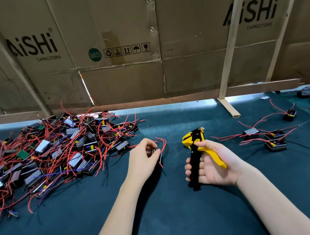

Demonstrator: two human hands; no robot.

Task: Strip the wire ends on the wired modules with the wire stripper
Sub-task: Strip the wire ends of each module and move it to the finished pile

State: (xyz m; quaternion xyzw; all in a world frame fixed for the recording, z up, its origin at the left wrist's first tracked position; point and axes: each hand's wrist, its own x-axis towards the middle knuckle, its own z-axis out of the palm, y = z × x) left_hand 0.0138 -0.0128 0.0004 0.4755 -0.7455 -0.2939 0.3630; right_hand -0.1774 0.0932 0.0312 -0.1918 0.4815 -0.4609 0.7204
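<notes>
Centrally, my left hand (pixel 145 157) pinched a wired module (pixel 159 156) just above the dark mat (pixel 172 221), beside the heap of modules (pixel 54 154). My right hand (pixel 212 167) gripped the yellow-and-black wire stripper (pixel 196 147), its head pointing away from me, apart from the module.

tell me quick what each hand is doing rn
Left hand: pinches a module with red wires.
Right hand: grips the stripper.

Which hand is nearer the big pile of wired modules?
Left. The left hand, holding one module, is just right of the pile; the right hand, gripping the wire stripper, is farther right.
</notes>
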